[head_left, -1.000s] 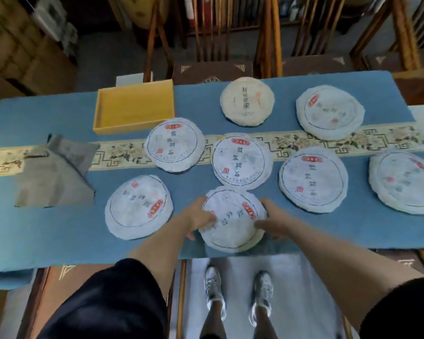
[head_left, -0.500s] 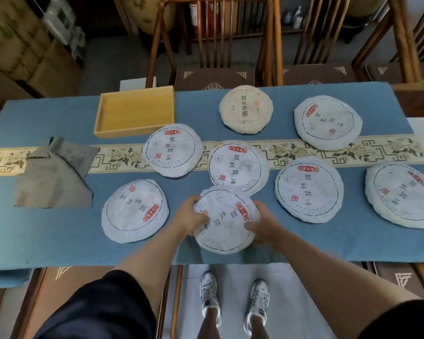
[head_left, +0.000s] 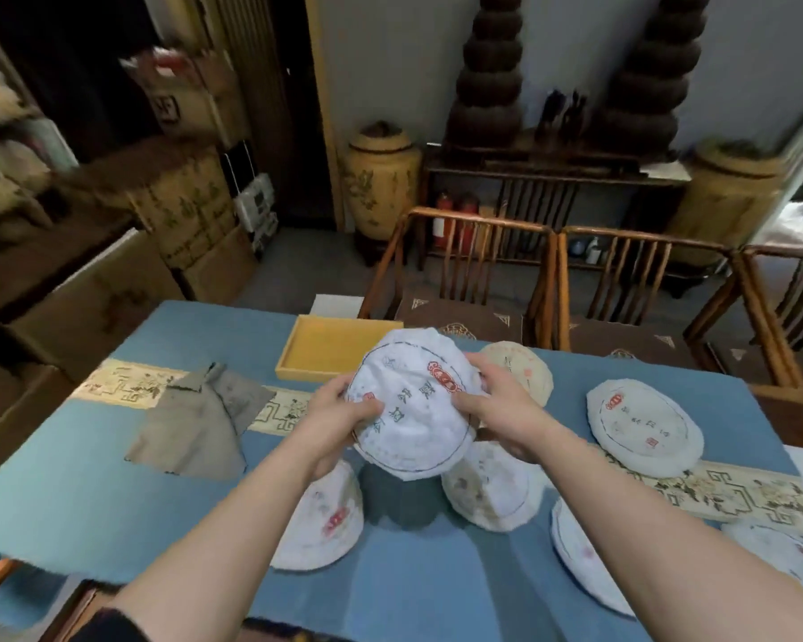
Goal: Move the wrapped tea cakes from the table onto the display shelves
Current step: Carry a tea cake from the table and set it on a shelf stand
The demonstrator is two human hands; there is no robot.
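**First cake lifted**

Now both hands, left (head_left: 332, 421) and right (head_left: 499, 410), grip a round white paper-wrapped tea cake (head_left: 413, 400) above the blue-clothed table (head_left: 89, 479): the carrying step. Shelves unseen; next needs turning away. Other wrapped cakes (head_left: 640, 426), a yellow tray (head_left: 325, 347) and wooden chairs (head_left: 474, 271) lie beyond.

This looks like a tea shop. Round paper-wrapped tea cakes (head_left: 644, 426) lie on a table with a blue cloth (head_left: 89, 465). At 12 o'clock wooden chairs (head_left: 464, 271) face it. At 1 o'clock tall dark stacks (head_left: 485, 76) stand, maybe pressed tea. At 10 o'clock cardboard boxes (head_left: 182, 201) pile up.
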